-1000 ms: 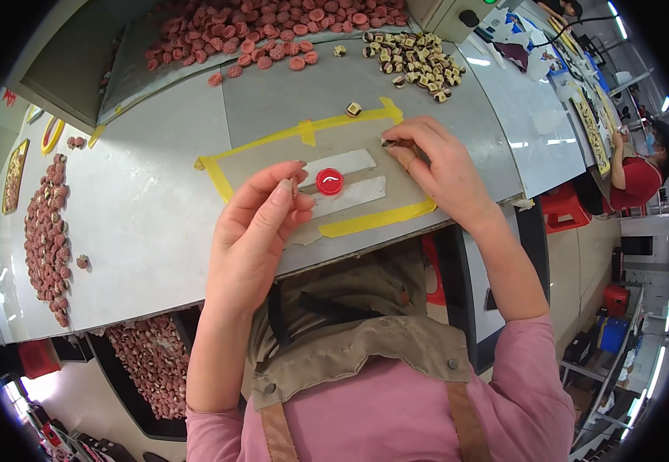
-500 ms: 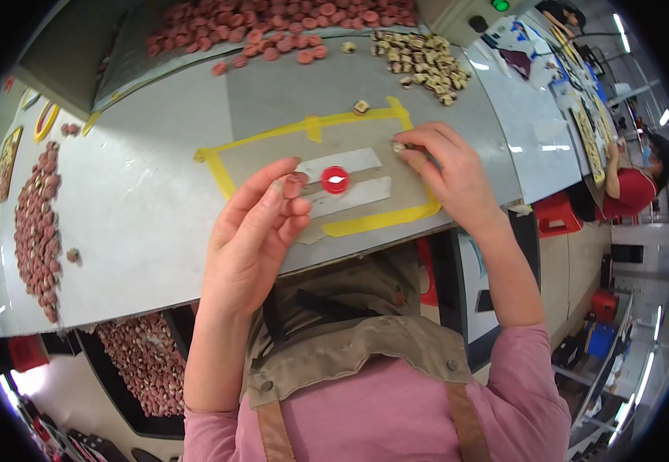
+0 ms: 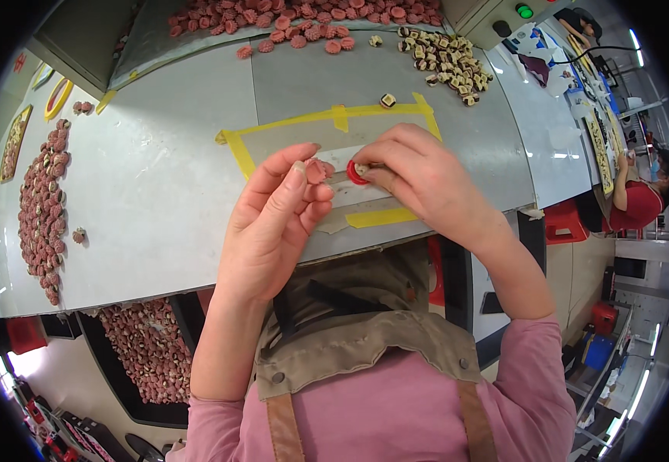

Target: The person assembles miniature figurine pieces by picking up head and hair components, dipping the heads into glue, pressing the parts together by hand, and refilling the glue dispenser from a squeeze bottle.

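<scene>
Partly hidden red cap (image 3: 357, 174), right hand (image 3: 419, 181) covering

The left hand (image 3: 277, 223) pinches a small pink ribbed cap (image 3: 317, 170) between thumb and fingertips. Just beside it, the right hand (image 3: 419, 181) presses a small cream-coloured piece (image 3: 362, 169) into a round red plastic cap (image 3: 354, 175) under its fingertips, over the yellow-taped grey metal worktable (image 3: 157, 192).

**Grey bench strewn with small parts**

A grey workbench (image 3: 157, 192) carries a rectangle of yellow tape (image 3: 334, 119), a heap of red caps (image 3: 288, 19) at the far edge, pale pieces (image 3: 442, 58) beside them, and more red caps (image 3: 42, 208) at left.
</scene>
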`<state>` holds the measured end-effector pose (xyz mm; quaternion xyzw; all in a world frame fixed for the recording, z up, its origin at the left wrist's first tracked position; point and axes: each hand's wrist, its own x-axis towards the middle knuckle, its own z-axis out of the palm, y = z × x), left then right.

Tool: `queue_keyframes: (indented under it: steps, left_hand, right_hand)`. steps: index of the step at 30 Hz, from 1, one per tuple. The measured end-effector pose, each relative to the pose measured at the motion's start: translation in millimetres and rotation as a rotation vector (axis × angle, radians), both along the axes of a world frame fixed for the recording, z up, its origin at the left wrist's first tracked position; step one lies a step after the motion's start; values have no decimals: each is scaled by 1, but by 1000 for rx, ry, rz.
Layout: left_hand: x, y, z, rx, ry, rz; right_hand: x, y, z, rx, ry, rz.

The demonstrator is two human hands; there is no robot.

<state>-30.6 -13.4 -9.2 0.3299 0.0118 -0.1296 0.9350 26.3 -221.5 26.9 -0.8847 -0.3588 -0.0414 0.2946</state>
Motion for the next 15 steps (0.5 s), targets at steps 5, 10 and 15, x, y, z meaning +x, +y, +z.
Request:
queue_keyframes:
  steps: [5,10,15]
  left_hand:
    - [-1,-2,5,64,42,50]
    - [0,2,-2,-16,-17,9]
    - [-1,-1,5,18,15,13]
  right_hand:
    - [0,2,2,-95,-85,64]
    - [0,5,0,-122,-141,58]
    - [-4,4,-1,-78,-142,34]
